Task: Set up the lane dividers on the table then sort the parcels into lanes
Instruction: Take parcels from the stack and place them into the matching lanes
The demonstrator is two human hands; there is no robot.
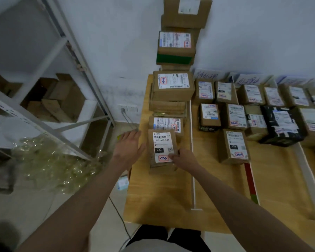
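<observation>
- Head view looks down on a wooden table (160,200) split into lanes by white dividers (193,179).
- Right hand (185,158) pinches the near right corner of a brown parcel (162,151) whose white label reads "032".
- This parcel lies in the leftmost lane, at the near end of a row of boxes.
- Left hand (129,148) is released, fingers straight and spread, just beside the parcel's left edge; whether it touches the box cannot be told.
- Behind the parcel a tall stack (175,84) of labelled cartons rises along the same lane toward the wall.
- Lanes to the right hold more labelled parcels, among them a black box (280,124) and a brown carton (234,146) marked "150".
- Handwritten signs (206,74) stand against the wall at the far end of the lanes.
- Left of the table stand a metal shelf (44,110) with cartons and a heap of clear plastic (51,166) on the floor.
</observation>
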